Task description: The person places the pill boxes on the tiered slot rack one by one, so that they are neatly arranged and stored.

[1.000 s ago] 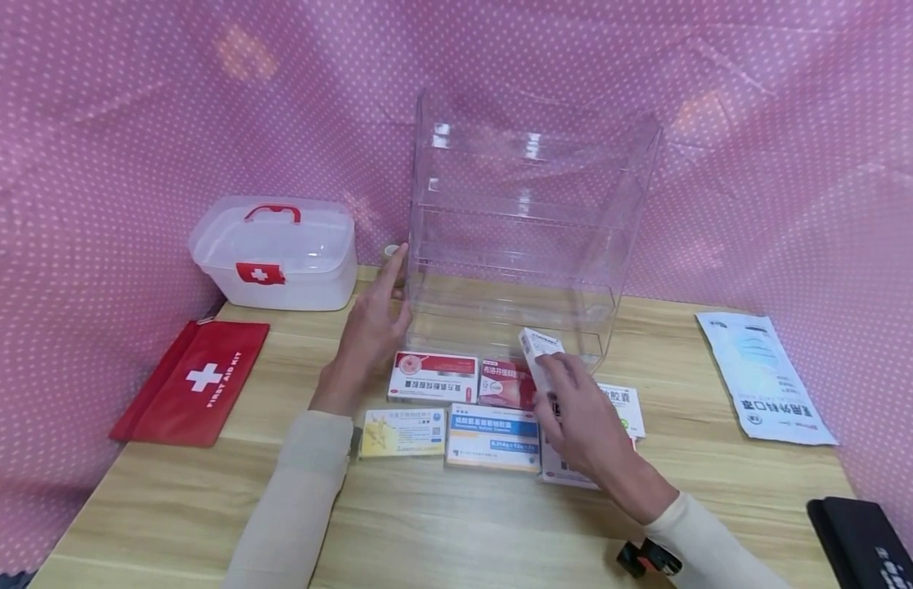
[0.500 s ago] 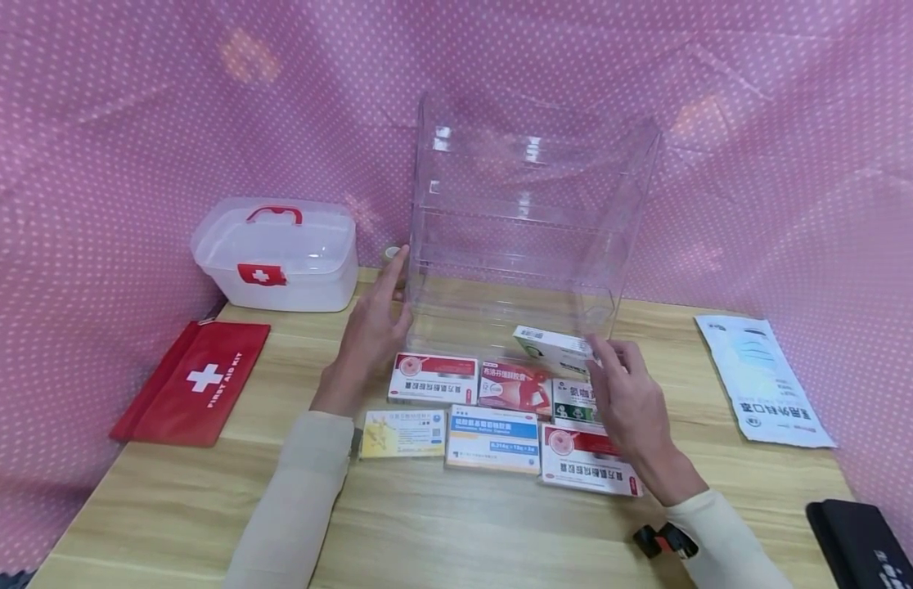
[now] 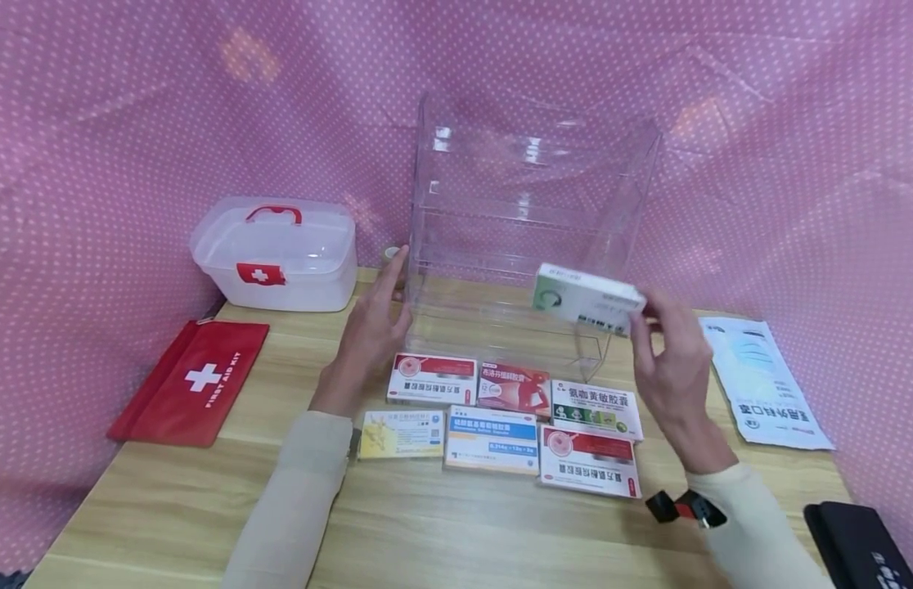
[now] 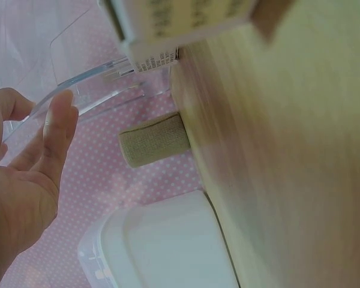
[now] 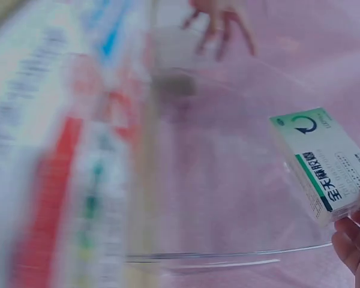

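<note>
In the head view my right hand (image 3: 673,360) pinches the right end of a white and green medicine box (image 3: 585,298). It holds this box tilted in the air, before the lower tiers of a clear stepped display rack (image 3: 530,213). The right wrist view shows the box's green end (image 5: 303,123) and printed face. My left hand (image 3: 371,327) rests with fairly straight, spread fingers against the rack's left side; close up, its fingers (image 4: 60,120) lie at the clear panel's edge. Two rows of medicine boxes lie in front of the rack, among them a blue and white one (image 3: 492,440).
A white first-aid case (image 3: 280,282) and a red pouch (image 3: 195,384) are on the left. Behind the left hand stands a tan bandage roll (image 4: 155,139). A mask packet (image 3: 766,380) and a black case (image 3: 865,540) lie right. A pink dotted curtain (image 3: 132,123) hangs behind.
My right hand has lifted the white and green medicine box off the back row's right end and carried it up and right, turning it lengthwise. My left hand stays at the rack.
</note>
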